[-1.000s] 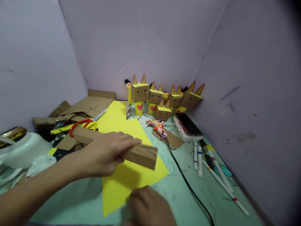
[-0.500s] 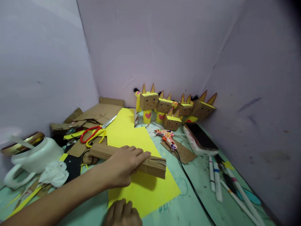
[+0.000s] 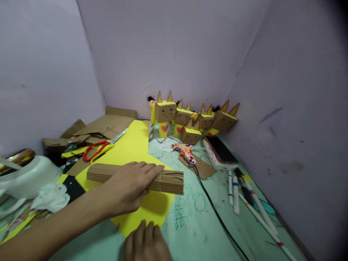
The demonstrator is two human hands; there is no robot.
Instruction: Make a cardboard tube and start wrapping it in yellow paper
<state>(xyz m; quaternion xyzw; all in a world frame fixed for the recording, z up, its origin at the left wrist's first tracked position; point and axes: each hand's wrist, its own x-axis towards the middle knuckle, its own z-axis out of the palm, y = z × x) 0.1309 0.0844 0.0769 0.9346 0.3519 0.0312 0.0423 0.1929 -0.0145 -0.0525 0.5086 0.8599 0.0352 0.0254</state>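
Note:
My left hand (image 3: 130, 185) is closed over a long folded strip of corrugated cardboard (image 3: 170, 182), held level above a sheet of yellow paper (image 3: 144, 210). The strip casts a shadow on the sheet. At the bottom of the view, my right hand (image 3: 148, 243) has its fingers bent over the paper's near edge; its thumb is hidden. Red-and-yellow scissors (image 3: 106, 145) lie on the paper's far left part, blades pointing away.
Cardboard animal figures (image 3: 165, 111) line the back wall. A patterned glue gun (image 3: 187, 152) with a black cord rests on cardboard at centre right, near a phone (image 3: 221, 149). Markers (image 3: 235, 195) and brushes lie right. A white mug (image 3: 40, 177), crumpled tissue (image 3: 51, 197) and cardboard scraps (image 3: 108, 125) are left.
The yellow paper has turned, its near part swinging left and uncovering green drawings on the table. My left hand still grips the cardboard strip. My right hand has moved slightly right. The view has shifted.

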